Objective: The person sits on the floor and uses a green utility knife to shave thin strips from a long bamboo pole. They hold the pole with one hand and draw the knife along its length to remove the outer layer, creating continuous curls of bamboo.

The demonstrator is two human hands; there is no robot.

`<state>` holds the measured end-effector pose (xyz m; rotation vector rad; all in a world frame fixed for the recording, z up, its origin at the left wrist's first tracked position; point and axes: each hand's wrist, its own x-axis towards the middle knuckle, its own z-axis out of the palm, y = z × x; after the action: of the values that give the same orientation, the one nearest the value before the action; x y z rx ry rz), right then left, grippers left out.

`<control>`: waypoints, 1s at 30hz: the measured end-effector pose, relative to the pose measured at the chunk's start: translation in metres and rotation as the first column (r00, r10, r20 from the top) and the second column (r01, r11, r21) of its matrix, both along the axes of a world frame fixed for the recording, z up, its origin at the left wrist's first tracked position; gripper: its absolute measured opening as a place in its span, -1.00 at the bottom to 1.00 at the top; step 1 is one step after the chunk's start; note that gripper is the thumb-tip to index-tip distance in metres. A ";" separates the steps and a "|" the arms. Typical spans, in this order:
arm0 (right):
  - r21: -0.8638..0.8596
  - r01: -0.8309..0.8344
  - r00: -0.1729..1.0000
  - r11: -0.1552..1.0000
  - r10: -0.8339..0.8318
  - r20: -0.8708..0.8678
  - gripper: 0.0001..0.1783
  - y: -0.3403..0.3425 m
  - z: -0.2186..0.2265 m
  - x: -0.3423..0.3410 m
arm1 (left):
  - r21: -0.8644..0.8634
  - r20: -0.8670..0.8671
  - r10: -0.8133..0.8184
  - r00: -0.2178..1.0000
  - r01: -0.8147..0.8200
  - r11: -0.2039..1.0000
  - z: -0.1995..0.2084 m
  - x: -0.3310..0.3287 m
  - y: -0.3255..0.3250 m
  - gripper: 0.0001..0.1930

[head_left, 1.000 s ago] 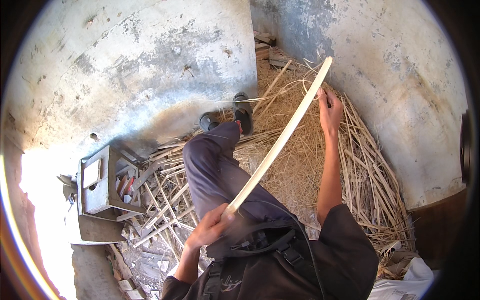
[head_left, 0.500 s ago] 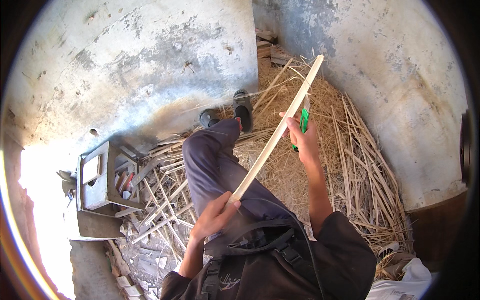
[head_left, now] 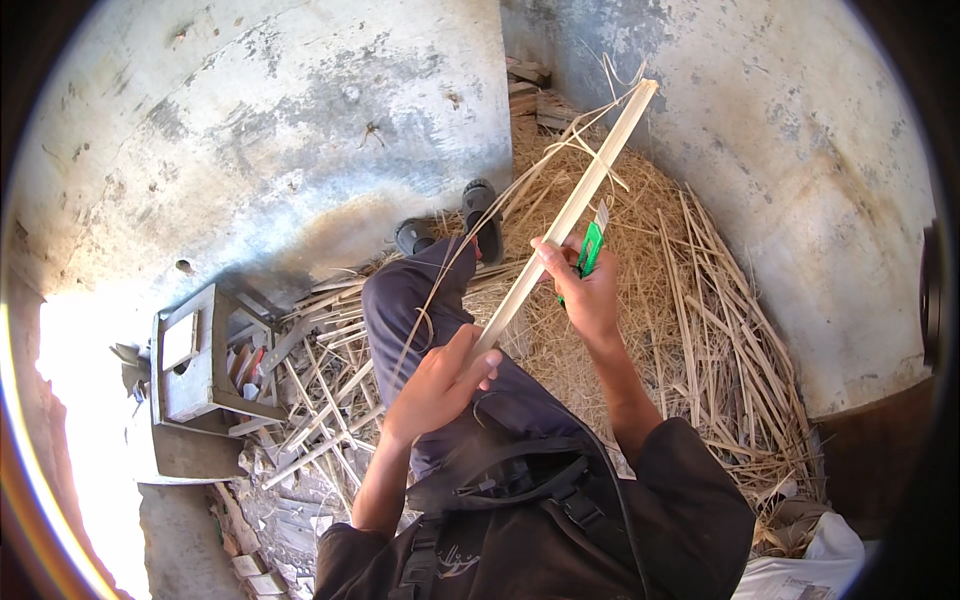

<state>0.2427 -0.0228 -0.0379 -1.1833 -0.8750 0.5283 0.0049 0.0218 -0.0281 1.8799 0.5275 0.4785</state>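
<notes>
My left hand is closed round the near end of a long, pale split-wood strip, which could be bamboo. The strip slants up and away to the right above my crossed leg. Farther along it, my right hand pinches the strip with the thumb on top. That same hand holds a green utility knife, its blade out and pointing away beside the strip. Thin shavings curl about the far half of the strip. One long sliver trails down over my thigh towards my left hand.
Straw-like shavings and piled thin sticks cover the floor ahead and to the right. A small wooden box with odds and ends stands at the left. Worn plaster walls close in ahead. A white sack lies at the lower right.
My left hand has moved slightly up and right with the strip. My right hand has shifted left and nearer me along it, and the strip looks turned. Long slivers now hang left of it.
</notes>
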 end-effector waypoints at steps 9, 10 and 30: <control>0.197 -0.139 0.976 0.970 0.101 0.192 -0.48 -0.011 -0.021 0.004 | -0.352 0.064 0.075 0.995 -0.048 0.935 0.007 0.008 -0.004 -0.73; 0.186 -0.141 0.960 0.972 0.087 0.267 -0.46 -0.013 -0.031 0.004 | -0.379 0.091 0.077 0.993 -0.037 0.925 0.006 0.008 -0.005 -0.72; 0.219 0.012 0.581 0.976 -0.185 0.792 -0.54 -0.030 -0.012 -0.013 | -0.253 0.024 0.180 0.983 -0.168 0.953 0.020 0.003 -0.015 -0.66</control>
<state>0.2295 -0.0524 -0.0498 -1.2838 -1.5970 -0.2612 0.0083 0.0072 -0.0077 1.5851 0.6936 0.5437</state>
